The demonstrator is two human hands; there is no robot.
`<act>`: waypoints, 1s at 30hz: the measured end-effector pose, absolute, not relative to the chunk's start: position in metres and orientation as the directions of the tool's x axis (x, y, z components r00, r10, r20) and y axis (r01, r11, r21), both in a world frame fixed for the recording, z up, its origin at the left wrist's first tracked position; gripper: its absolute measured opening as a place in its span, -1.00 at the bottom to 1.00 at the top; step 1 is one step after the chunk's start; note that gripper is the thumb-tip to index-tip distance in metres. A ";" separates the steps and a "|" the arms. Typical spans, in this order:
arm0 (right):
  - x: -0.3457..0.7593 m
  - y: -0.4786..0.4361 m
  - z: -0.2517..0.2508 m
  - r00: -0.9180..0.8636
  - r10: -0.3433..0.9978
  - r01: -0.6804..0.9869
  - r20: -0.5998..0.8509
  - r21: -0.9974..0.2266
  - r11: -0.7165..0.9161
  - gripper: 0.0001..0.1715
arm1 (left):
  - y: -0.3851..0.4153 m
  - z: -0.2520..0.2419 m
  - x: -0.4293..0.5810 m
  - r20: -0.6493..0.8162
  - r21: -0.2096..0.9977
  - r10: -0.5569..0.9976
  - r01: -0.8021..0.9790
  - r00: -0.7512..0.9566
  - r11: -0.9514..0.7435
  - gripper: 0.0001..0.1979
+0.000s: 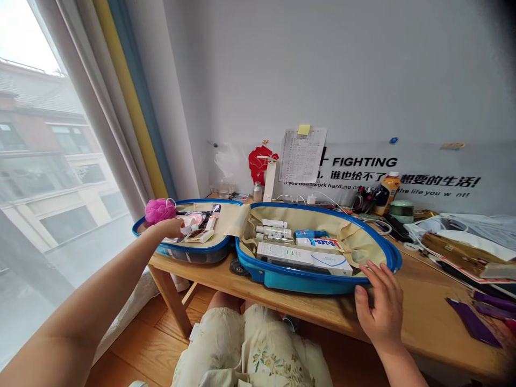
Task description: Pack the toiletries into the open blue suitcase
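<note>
An open blue suitcase [306, 285] lies on the wooden desk, its two halves spread side by side. My left hand [174, 228] reaches into the left half, beside a pink bath puff [159, 210] and small packets; its fingertips are too small and partly hidden to read. The right half holds a long white box [304, 259], white tubes [274, 231], a blue bottle [310, 234] and a white-and-blue toothpaste tube [318, 243]. My right hand [381, 301] is at the right half's front right rim, fingers spread, holding nothing.
Behind the suitcase stand a small jar [257, 191] and a tall white box [270, 180]. An orange bottle [387, 193], a green-lidded jar [401, 210], a brown pouch [455, 252] and purple items [473, 321] are on the right. A window and curtain are left.
</note>
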State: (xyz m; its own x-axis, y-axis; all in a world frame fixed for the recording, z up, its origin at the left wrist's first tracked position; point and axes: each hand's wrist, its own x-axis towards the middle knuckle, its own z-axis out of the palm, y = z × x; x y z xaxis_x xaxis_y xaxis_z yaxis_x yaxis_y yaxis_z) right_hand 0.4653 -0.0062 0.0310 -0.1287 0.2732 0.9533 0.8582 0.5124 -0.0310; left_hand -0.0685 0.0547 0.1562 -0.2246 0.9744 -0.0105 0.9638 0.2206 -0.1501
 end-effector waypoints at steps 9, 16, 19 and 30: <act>0.464 -0.006 0.030 -0.112 0.274 0.852 0.955 -0.049 0.521 -0.49 | 0.065 0.203 -0.035 0.146 -0.200 0.973 0.958 -0.181 0.208 -0.54; 0.464 -0.006 0.031 -0.113 0.265 0.851 0.958 -0.044 0.523 -0.50 | 0.102 0.193 0.105 0.082 -0.172 0.944 0.938 0.319 -0.302 -0.62; 0.464 -0.006 0.031 -0.116 0.262 0.847 0.958 -0.043 0.531 -0.50 | 0.118 0.171 0.148 0.008 -0.167 0.923 0.911 0.385 -0.378 -0.64; 0.465 -0.005 0.030 -0.121 0.263 0.851 0.957 -0.037 0.524 -0.50 | 0.141 0.137 0.166 -0.107 -0.114 0.941 0.937 0.320 -0.331 -0.70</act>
State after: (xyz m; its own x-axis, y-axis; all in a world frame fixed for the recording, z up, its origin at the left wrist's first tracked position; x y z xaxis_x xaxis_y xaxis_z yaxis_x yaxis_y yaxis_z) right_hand 0.4653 -0.0052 0.0302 -0.1207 0.2635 0.9571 0.8511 0.5237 -0.0368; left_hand 0.1655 0.1407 0.1365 0.3199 0.9414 -0.1073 0.9366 -0.3313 -0.1139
